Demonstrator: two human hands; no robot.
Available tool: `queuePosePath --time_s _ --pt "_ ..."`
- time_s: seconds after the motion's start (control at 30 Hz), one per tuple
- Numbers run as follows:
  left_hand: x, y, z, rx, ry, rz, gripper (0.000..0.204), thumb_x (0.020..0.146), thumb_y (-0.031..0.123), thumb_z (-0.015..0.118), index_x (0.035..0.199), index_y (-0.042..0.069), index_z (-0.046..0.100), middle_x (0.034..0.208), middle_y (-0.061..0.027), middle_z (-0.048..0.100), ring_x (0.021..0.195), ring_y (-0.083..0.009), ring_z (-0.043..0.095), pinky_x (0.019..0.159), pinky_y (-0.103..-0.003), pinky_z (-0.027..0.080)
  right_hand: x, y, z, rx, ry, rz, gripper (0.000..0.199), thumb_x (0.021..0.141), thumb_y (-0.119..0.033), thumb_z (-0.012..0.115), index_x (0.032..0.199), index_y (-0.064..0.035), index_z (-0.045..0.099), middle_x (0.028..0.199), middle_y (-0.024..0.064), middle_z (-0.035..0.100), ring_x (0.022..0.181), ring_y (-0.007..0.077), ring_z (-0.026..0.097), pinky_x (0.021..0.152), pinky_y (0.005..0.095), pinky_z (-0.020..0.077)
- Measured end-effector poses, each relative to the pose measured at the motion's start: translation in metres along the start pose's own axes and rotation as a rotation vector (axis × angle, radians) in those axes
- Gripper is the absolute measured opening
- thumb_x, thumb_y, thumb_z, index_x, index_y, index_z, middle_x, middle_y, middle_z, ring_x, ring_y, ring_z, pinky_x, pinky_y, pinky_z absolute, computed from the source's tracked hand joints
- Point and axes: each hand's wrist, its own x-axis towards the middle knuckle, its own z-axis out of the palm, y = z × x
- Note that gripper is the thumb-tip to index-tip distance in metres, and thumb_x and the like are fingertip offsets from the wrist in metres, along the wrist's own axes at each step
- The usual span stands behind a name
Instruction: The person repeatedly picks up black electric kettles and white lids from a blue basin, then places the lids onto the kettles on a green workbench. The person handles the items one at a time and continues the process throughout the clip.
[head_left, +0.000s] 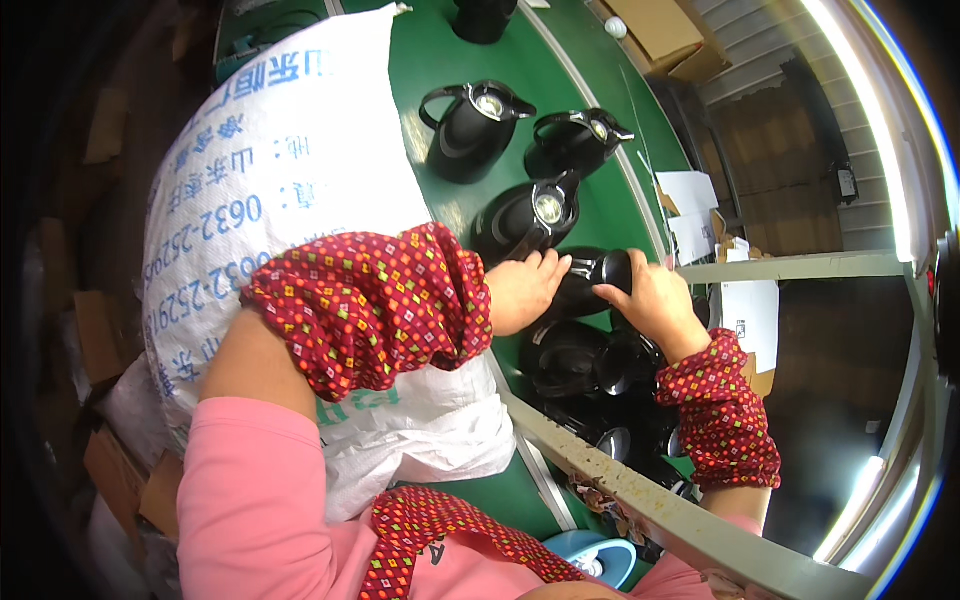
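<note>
My left hand lies with its fingers closed against the handle side of a black jug, whose body is partly hidden under my hands. At the jug's top, my right hand grips a round black lid between thumb and fingers. Just beyond my left hand stands another black jug, with a light round centre in its top. More dark jugs are crowded together on the near side of my hands, some tilted or lying.
Black jugs with handles and spouts stand farther along the green table. A big white woven sack fills the left side. A pale metal rail crosses at near right, beside a blue bowl. Cardboard boxes sit at the back.
</note>
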Motion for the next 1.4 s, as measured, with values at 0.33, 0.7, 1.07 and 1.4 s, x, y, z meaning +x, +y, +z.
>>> queuePosePath --time_s 0.33,0.7,1.07,1.4 --pt "0.006 0.005 -0.016 -0.022 -0.058 -0.001 0.100 0.071 0.010 0.081 0.152 -0.017 0.029 0.138 -0.0306 0.048 0.118 -0.0384 0.058 0.087 -0.037 0.059 0.001 0.002 0.000 -0.098 0.136 -0.089 0.076 0.085 -0.060 0.075 0.116 0.0055 0.053 0.074 0.0194 0.069 0.071 0.0375 0.072 0.065 0.0427 0.0575" --pt "0.015 0.000 -0.040 -0.124 -0.276 -0.128 0.091 0.074 0.018 0.087 0.144 -0.010 0.036 0.132 -0.0279 0.052 0.120 -0.0418 0.059 0.099 -0.046 0.054 0.009 -0.026 0.030 0.401 0.116 0.659 0.084 0.089 -0.073 0.059 0.116 0.0069 0.063 0.103 0.0330 0.072 0.101 0.0466 0.071 0.090 0.0528 0.0563" --pt "-0.120 0.000 -0.223 -0.151 -0.193 0.177 0.076 0.088 0.000 0.068 0.158 -0.002 0.038 0.161 -0.0215 0.043 0.153 -0.0361 0.037 0.125 -0.043 0.028 -0.468 -0.005 0.064 0.729 0.418 1.187 0.051 0.095 -0.039 0.075 0.131 -0.0039 0.067 0.104 0.0142 0.076 0.092 0.0237 0.073 0.085 0.0362 0.0564" --pt "-0.426 -0.018 -0.117 -0.141 0.664 -1.000 0.093 0.100 0.047 0.067 0.159 -0.011 0.024 0.167 -0.0312 0.025 0.156 -0.0391 0.026 0.127 -0.042 0.021 -0.753 -0.201 0.285 1.455 0.482 2.115 0.058 0.091 -0.030 0.075 0.134 0.0054 0.061 0.110 0.0192 0.072 0.101 0.0297 0.072 0.090 0.0411 0.0560"
